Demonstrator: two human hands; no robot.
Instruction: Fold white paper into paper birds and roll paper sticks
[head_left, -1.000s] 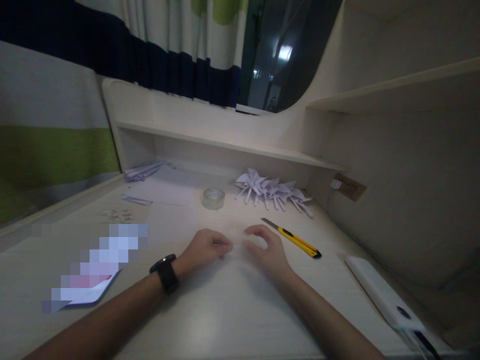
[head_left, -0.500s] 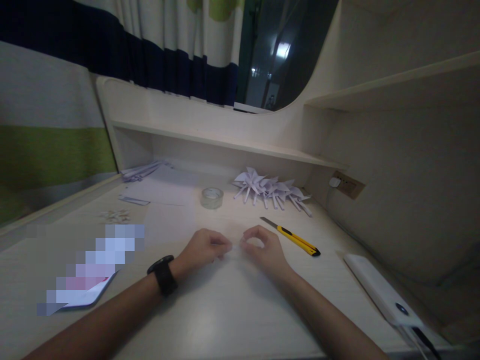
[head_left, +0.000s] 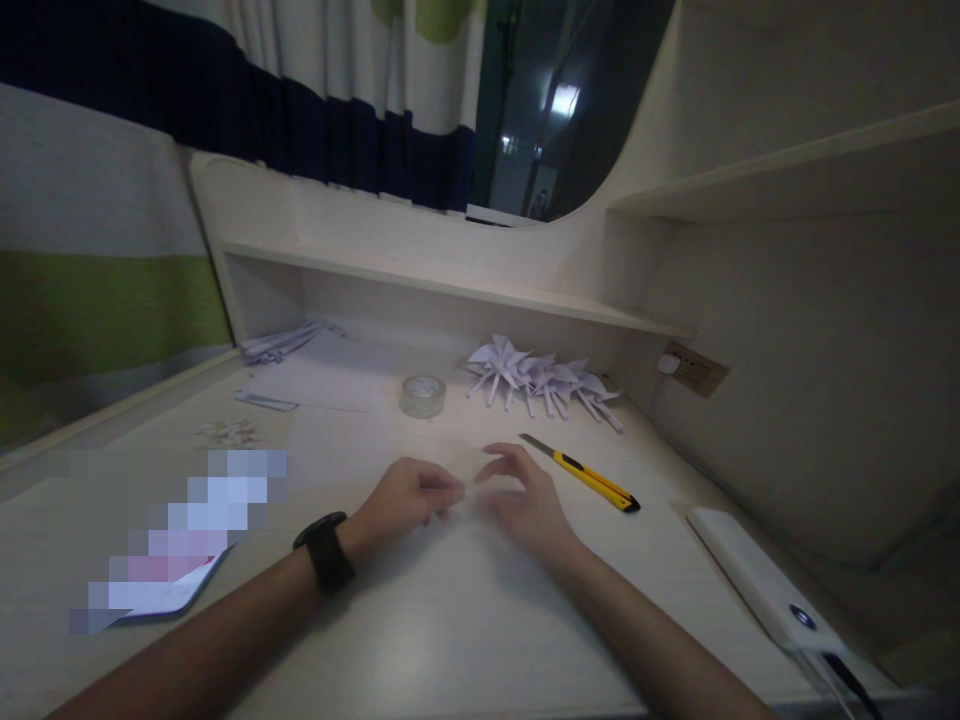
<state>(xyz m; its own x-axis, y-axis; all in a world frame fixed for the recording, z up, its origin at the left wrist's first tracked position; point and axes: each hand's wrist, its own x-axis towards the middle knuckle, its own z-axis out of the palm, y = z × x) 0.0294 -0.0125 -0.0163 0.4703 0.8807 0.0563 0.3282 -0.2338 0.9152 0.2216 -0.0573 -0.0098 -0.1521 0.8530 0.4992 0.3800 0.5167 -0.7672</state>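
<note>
Both hands rest on the pale wooden desk [head_left: 450, 620], close together at its middle. My left hand [head_left: 405, 498], with a black watch [head_left: 324, 552] on its wrist, pinches a small pale strip [head_left: 466, 491] at its fingertips; what the strip is made of cannot be told. My right hand [head_left: 521, 500] lies just right of the strip with its fingers raised and apart, thumb tip close to the strip's end. A yellow utility knife [head_left: 589, 475] lies just right of that hand.
A clear tape roll [head_left: 424, 395] and a pile of folded white paper pinwheels [head_left: 540, 380] sit behind the hands. White sheets [head_left: 322, 385] and paper scraps [head_left: 229, 432] lie at left, a white power bank [head_left: 765, 580] at right, a wall socket [head_left: 690, 368] behind.
My right hand's fingers, pinched in a ring at the strip half a second ago, have lifted and spread. The left hand has kept its pinch and place.
</note>
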